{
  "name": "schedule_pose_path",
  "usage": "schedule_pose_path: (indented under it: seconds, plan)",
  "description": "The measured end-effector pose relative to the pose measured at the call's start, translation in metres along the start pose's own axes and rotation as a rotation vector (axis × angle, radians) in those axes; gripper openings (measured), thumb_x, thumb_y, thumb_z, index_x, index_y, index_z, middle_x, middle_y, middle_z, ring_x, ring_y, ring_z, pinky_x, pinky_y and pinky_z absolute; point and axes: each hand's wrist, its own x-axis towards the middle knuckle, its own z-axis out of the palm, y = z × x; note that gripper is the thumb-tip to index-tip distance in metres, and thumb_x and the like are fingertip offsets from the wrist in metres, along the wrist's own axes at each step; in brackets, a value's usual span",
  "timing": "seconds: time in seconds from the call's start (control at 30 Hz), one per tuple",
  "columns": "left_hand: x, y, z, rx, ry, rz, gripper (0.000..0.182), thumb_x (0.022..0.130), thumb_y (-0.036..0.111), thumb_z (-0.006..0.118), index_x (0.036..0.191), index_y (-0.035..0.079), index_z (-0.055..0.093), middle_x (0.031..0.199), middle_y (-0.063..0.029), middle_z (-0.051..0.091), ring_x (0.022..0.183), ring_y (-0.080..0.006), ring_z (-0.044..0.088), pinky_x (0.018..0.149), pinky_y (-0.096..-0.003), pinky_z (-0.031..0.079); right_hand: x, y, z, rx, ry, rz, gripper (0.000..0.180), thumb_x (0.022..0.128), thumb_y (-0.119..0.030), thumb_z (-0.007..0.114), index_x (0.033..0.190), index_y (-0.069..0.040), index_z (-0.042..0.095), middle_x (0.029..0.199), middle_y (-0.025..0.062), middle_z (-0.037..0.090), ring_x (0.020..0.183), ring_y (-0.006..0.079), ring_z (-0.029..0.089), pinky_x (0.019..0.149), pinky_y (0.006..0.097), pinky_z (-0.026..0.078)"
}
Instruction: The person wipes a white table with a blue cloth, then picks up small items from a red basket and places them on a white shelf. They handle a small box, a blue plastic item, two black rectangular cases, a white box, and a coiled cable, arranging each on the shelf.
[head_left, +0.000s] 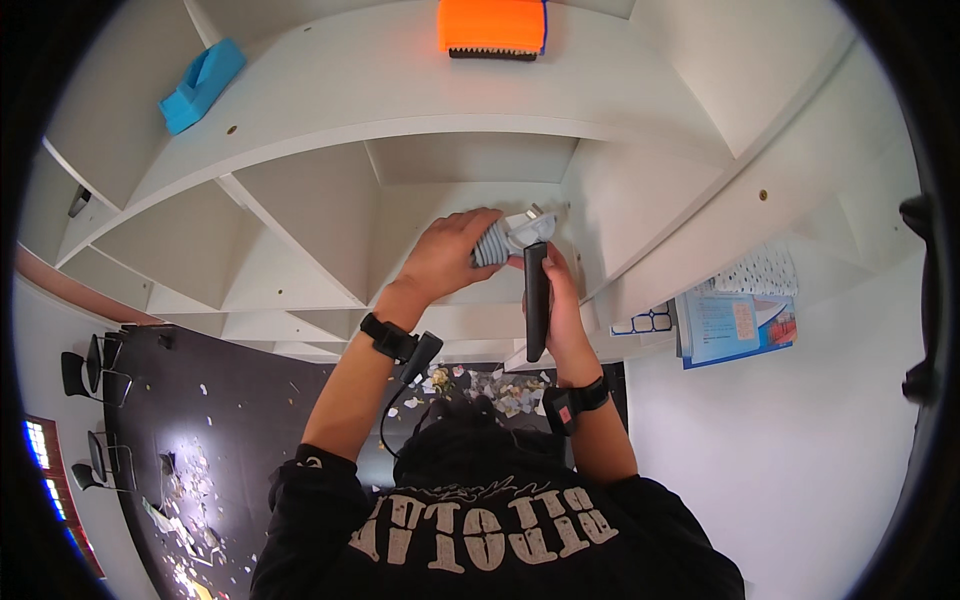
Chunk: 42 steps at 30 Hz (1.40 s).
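My left hand (454, 247) is closed around a coiled grey cable (491, 244) inside a white shelf compartment. A white plug with metal prongs (534, 212) sticks out at the top of the coil. My right hand (561, 300) grips a long black bar-shaped object (535, 300), seen edge-on, whose upper end is beside the cable; what it is I cannot tell. The right fingers are partly hidden behind it.
The white shelf unit (480, 127) has several compartments. On its upper board are an orange brush-like object (493, 26) and a blue plastic object (201, 86). Booklets (739, 326) stand at the right. Scattered paper scraps (187, 510) and black chairs (94, 367) are on the dark floor.
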Motion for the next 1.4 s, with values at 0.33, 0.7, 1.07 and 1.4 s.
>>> schedule_pose_path:
  seconds: [0.33,0.7,1.07,1.4]
  plan:
    - [-0.064,-0.023,-0.008,-0.367,0.217,-0.356,0.053,0.090,0.018,0.079,0.136,0.004,0.058,0.131,-0.0172,0.065,0.117,-0.0335,0.064,0.100,-0.0404,0.051,0.007,0.000,0.003,-0.011,0.025,0.030,0.065,0.102,-0.032,0.049,0.157,-0.003,0.032,0.116,0.0156,0.073,0.101,0.0158,0.068,0.080,0.0244,0.052]
    - [-0.066,-0.048,0.027,-0.796,0.599,-0.422,0.019,0.107,0.016,0.055,0.119,0.001,0.058,0.128,-0.0156,0.068,0.118,-0.0237,0.064,0.103,-0.0347,0.049,0.009,-0.009,0.003,-0.119,0.013,0.096,0.066,0.103,-0.034,0.047,0.157,-0.002,0.031,0.112,0.0137,0.075,0.089,0.0114,0.066,0.067,0.0227,0.047]
    - [-0.035,-0.032,0.012,-0.572,0.376,-0.257,0.046,0.090,0.015,0.077,0.130,0.003,0.058,0.132,-0.0161,0.064,0.115,-0.0286,0.064,0.103,-0.0385,0.049,0.007,-0.010,0.011,-0.183,0.081,0.068,0.064,0.103,-0.038,0.044,0.154,0.001,0.037,0.113,0.0101,0.074,0.090,0.0080,0.061,0.074,0.0222,0.044]
    - [-0.038,-0.025,0.032,-0.490,0.474,-0.381,0.027,0.093,0.015,0.076,0.111,0.000,0.062,0.112,-0.0181,0.070,0.098,-0.0303,0.069,0.091,-0.0359,0.053,0.010,-0.015,0.003,-0.072,0.043,0.127,0.069,0.102,-0.033,0.050,0.158,0.000,0.028,0.114,0.0158,0.075,0.093,0.0135,0.069,0.070,0.0233,0.050]
